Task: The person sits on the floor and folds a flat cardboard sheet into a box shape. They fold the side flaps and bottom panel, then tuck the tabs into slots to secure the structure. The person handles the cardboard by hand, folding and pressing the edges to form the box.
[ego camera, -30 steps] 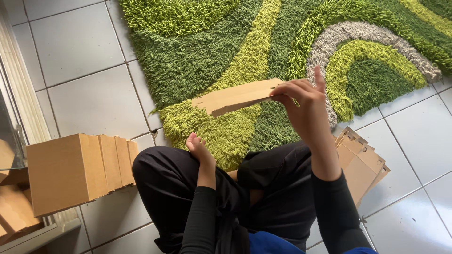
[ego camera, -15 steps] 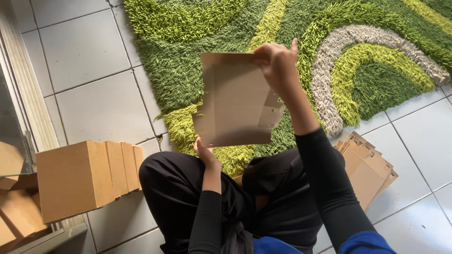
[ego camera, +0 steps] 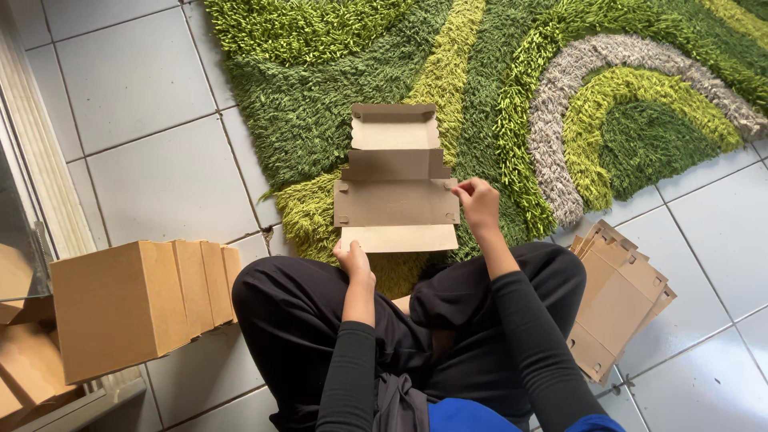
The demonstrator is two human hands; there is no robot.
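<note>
Item, as I log it left to right: finished boxes stacked; left hand pinching the box blank's near edge on the rug, right hand gripping its side (folding stage, I judge; side flaps next); spare blanks.

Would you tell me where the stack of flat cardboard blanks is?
The stack of flat cardboard blanks lies on the tiled floor, beside the person's right leg.

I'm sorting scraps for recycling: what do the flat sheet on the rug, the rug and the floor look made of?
Flat box blank: plain brown cardboard, matte, with die-cut tabs and fold lines. Rug: long shaggy pile, probably synthetic yarn. Floor: pale glazed-looking tiles with grout lines.
</note>
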